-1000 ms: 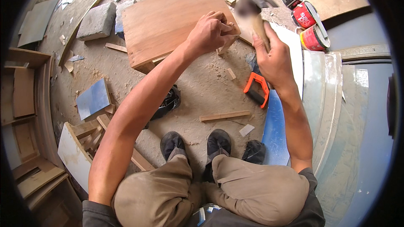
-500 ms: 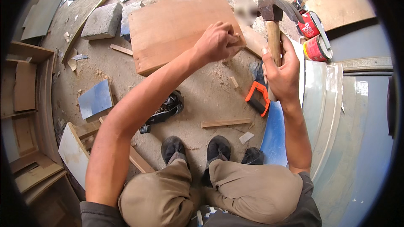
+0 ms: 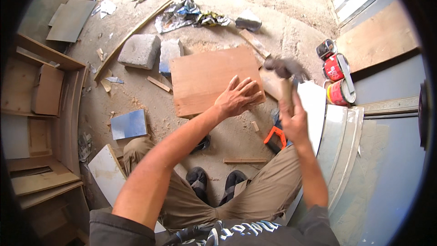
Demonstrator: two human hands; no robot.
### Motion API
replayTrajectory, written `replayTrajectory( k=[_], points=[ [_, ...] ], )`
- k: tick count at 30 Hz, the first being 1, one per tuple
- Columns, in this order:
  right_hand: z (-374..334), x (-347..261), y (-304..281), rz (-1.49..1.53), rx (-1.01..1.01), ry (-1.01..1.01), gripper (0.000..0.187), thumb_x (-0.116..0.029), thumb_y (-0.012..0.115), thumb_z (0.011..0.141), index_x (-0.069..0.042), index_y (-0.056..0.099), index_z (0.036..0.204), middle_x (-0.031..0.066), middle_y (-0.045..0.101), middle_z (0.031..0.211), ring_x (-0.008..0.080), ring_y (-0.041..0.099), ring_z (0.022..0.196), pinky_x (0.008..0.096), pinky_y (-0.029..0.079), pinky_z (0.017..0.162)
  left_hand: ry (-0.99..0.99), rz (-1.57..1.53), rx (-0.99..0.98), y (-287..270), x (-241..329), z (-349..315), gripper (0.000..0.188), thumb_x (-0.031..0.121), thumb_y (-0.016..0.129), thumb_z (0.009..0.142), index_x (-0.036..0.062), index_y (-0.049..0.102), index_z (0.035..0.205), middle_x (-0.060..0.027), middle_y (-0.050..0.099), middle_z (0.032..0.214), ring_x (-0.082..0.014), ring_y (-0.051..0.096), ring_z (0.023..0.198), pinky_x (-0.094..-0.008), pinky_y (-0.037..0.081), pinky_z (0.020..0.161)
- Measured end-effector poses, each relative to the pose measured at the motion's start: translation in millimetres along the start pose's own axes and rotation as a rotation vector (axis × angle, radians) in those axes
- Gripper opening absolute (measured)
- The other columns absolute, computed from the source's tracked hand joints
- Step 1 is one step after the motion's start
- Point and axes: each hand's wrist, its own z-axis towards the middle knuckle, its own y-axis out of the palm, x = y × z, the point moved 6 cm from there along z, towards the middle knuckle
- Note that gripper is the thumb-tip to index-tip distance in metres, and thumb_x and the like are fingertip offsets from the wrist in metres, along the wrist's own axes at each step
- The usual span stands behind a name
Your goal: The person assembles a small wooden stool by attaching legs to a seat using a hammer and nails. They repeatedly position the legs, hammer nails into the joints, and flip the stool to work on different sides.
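Head view, and there it was: the wooden board (image 3: 205, 75) sat ahead of the shoes (image 3: 197, 177), its far left corner by a pale block (image 3: 170, 50). The left hand (image 3: 240, 97) lay over the board's right part, fingers spread and released, gripping nothing! Over on the right, the right hand (image 3: 294, 122) had its fingers wrapped round the hammer (image 3: 287, 90), its blurred head up beyond the board's right edge. Nearer the knee, an orange-handled saw (image 3: 276, 135)!

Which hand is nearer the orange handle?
Right. The right hand is up and right of the orange handle in view; the left hand, over the wooden box, is farther up and left.
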Motion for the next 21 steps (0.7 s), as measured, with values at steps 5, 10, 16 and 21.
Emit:
replayTrajectory(
  k=[5, 10, 16, 21],
  points=[
    [-28, 14, 55, -0.023, -0.004, 0.122, 0.033, -0.025, 0.061, 0.099, 0.004, 0.057, 0.114, 0.0182, 0.066, 0.079, 0.0295, 0.068, 0.073, 0.0412, 0.051, 0.067, -0.039, -0.022, 0.013, -5, -14, -11, 0.054, 0.039, 0.058, 0.094, 0.0330, 0.048, 0.147, -0.0096, 0.033, 0.159, -0.0274, 0.026, 0.149, -0.0581, 0.018, 0.121],
    [-50, 0, 62, 0.383, 0.050, 0.327, 0.034, -0.022, 0.058, 0.100, 0.005, 0.051, 0.120, 0.0164, 0.064, 0.076, 0.0271, 0.068, 0.072, 0.0401, 0.053, 0.066, -0.019, -0.144, 0.059, -10, -7, -5, 0.052, 0.029, 0.064, 0.090, 0.0309, 0.055, 0.141, -0.0096, 0.039, 0.155, -0.0281, 0.034, 0.146, -0.0566, 0.020, 0.120],
    [-54, 34, 71, -0.077, 0.167, 0.111, 0.037, -0.032, 0.060, 0.098, 0.003, 0.057, 0.109, 0.0239, 0.065, 0.078, 0.0453, 0.065, 0.075, 0.0490, 0.049, 0.068, 0.014, -0.115, 0.160, -11, -4, -6, 0.051, 0.027, 0.065, 0.089, 0.0318, 0.058, 0.139, -0.0121, 0.048, 0.149, -0.0297, 0.041, 0.141, -0.0572, 0.024, 0.118],
    [-56, 11, 70, -0.094, 0.195, 0.097, 0.033, -0.029, 0.062, 0.097, 0.002, 0.058, 0.107, 0.0278, 0.066, 0.082, 0.0481, 0.065, 0.079, 0.0499, 0.050, 0.067, -0.017, -0.115, 0.093, -9, -6, -8, 0.046, 0.033, 0.061, 0.092, 0.0335, 0.058, 0.138, -0.0095, 0.042, 0.154, -0.0265, 0.036, 0.144, -0.0559, 0.020, 0.120]
  ],
)
